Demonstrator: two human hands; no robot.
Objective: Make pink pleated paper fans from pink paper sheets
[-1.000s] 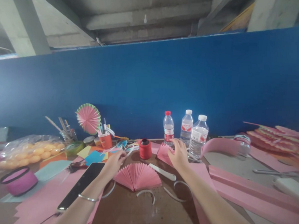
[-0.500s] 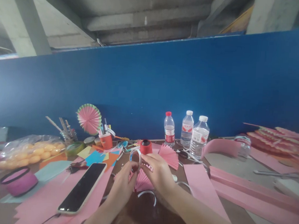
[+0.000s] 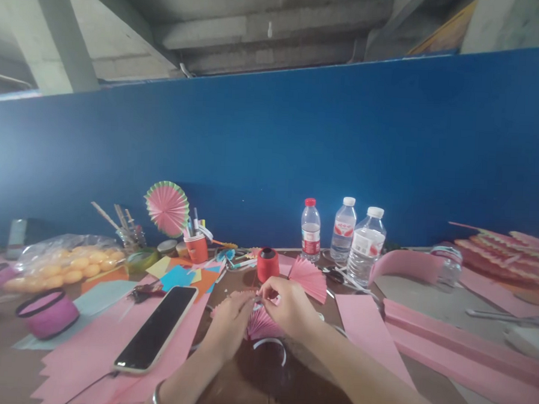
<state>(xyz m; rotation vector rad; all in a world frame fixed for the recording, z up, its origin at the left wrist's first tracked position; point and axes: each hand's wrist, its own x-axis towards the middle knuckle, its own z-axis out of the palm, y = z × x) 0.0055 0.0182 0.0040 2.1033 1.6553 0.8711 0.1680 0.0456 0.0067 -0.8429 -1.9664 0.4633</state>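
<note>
My left hand (image 3: pixel 232 319) lies low over a pink pleated paper fan (image 3: pixel 263 325), its fingers drawn together and largely covering the paper. From the right, my right hand (image 3: pixel 293 307) meets it, thumb and forefinger pinched at the left fingertips. Whatever is pinched there is too small and hidden to name. Just below the fan, a curved white strip (image 3: pixel 273 342) lies on the brown table. A red thread spool (image 3: pixel 267 266) with a dark top stands right behind my hands. Another pink pleated fan (image 3: pixel 308 279) lies behind my right hand.
To the left lie a phone (image 3: pixel 157 329) on pink paper, a pink-purple round container (image 3: pixel 48 314) and a bag of orange balls (image 3: pixel 74 264). Water bottles (image 3: pixel 366 246) stand behind at right. Folded pink strips (image 3: pixel 452 344) fill the right side. A blue wall (image 3: pixel 263 147) closes the back.
My hands have lowered toward the pleated fan. The white ring they held up no longer shows as a ring. My view has shifted slightly left.
</note>
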